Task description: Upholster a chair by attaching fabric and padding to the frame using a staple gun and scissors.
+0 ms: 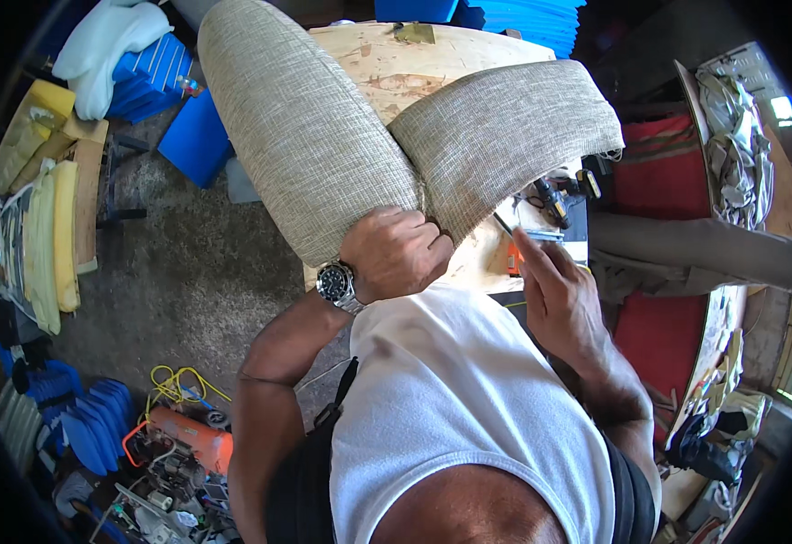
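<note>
A V-shaped upholstered piece in beige-grey woven fabric lies on a light wooden worktop (pixel 396 86). Its long padded part (pixel 301 127) slants up to the left, and its shorter part (pixel 514 131) spreads to the right with a frayed end. My left hand (pixel 396 254), with a watch at the wrist, is closed on the fabric edge near where both parts meet. In my right hand (pixel 564 299) is a thin dark tool (pixel 503 223), its tip close to the fabric's lower edge. The fingers hide most of that tool, so its kind is unclear.
A cordless drill (pixel 553 201) and an orange object (pixel 513 259) lie by the worktop's right side. Blue panels (pixel 196 136) and yellow foam (pixel 66 236) stand at left. An orange compressor (pixel 192 437) with a yellow hose sits lower left. Red panels (pixel 655 172) are at right.
</note>
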### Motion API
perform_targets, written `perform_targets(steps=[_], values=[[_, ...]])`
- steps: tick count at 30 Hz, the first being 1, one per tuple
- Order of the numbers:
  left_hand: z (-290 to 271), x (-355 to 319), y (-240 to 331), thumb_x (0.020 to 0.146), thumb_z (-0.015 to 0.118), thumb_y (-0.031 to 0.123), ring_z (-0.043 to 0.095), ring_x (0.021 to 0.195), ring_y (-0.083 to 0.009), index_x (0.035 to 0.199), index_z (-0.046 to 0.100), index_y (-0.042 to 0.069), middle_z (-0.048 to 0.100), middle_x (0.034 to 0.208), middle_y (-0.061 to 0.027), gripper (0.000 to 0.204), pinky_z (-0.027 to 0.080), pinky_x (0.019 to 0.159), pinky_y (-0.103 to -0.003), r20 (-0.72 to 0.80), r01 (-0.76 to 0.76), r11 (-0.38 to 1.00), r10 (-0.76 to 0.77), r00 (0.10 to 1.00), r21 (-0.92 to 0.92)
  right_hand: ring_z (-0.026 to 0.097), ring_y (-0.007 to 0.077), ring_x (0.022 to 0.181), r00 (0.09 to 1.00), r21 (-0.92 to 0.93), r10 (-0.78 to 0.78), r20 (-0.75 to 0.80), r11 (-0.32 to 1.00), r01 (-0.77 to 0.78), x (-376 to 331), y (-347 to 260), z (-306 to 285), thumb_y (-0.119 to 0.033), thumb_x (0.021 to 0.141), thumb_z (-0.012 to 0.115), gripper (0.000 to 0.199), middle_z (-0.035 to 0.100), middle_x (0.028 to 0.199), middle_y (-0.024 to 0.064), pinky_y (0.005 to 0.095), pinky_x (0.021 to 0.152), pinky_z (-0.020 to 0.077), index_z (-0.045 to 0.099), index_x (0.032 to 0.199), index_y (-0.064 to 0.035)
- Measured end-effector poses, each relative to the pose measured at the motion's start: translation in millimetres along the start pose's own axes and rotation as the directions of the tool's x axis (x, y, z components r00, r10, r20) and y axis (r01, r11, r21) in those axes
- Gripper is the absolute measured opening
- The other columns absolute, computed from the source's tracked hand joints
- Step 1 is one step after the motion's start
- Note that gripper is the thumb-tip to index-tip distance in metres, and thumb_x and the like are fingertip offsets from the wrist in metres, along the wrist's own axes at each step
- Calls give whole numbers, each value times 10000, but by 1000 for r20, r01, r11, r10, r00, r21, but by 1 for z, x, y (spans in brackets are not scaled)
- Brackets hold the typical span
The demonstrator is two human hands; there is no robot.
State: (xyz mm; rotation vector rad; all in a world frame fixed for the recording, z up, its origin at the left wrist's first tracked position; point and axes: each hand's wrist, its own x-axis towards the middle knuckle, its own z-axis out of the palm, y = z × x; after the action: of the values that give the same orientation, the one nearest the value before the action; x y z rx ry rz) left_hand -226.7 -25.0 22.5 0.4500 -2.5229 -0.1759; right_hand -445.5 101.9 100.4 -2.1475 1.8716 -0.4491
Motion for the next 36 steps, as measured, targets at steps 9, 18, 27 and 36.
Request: perform_targets(steps=[9,18,27,36], values=[[-3,0,-1,774,693,197,552,583,-161,677,559,133,497,614,6,177,462,516,-321,-8,-54,997,54,999,-46,641,269,667,979,-33,-159,125,986,164,44,19,-21,28,802,624,518,615,812,115,397,599,541,595,1314,-47],[2,-8,-7,741,693,176,559,601,-191,665,546,128,501,614,-1,173,465,527,-352,12,-12,1000,12,1000,-27,648,310,702,946,165,-313,88,941,296,59,52,-2,-75,881,632,367,654,850,145,387,632,515,617,1241,-5],[-2,-4,-1,742,676,189,528,572,-178,627,499,149,477,609,-1,214,439,515,-338,38,-59,992,56,998,110,680,361,887,734,298,611,295,672,-678,-127,156,198,-208,946,573,343,687,1017,199,429,790,536,608,1214,3],[1,4,11,731,705,172,542,584,-190,623,487,138,469,609,-14,246,439,522,-352,141,-63,956,23,990,287,599,369,1113,956,583,285,75,765,-274,-6,107,170,-516,943,565,589,635,1223,207,446,955,465,600,1223,1]])
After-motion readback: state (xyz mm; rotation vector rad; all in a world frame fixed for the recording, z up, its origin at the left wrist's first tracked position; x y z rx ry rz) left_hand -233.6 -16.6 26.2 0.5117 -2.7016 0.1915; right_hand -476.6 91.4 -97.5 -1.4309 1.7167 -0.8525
